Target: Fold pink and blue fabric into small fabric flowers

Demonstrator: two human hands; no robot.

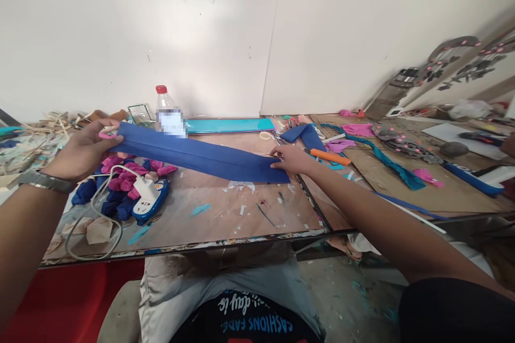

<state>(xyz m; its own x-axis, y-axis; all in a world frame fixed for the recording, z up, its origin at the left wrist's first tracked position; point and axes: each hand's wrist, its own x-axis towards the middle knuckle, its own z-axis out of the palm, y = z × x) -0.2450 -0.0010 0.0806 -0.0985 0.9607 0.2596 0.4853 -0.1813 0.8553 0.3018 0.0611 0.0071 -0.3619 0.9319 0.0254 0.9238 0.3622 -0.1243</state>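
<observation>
A long folded strip of blue fabric (201,155) stretches across the worktable (225,214) between both hands. My left hand (86,150) is closed on its left end, lifted a little above the table, with pink-handled scissors (105,133) looped on its fingers. My right hand (292,159) pinches the strip's right end down against the tabletop. A watch sits on my left wrist.
Under the left hand lie pink and dark blue fabric rolls (120,179) and a white and blue power strip (151,201) with a charger and cable. A plastic bottle (169,115), a teal strip (229,125), an orange cutter (330,157) and fabric scraps lie further back and right.
</observation>
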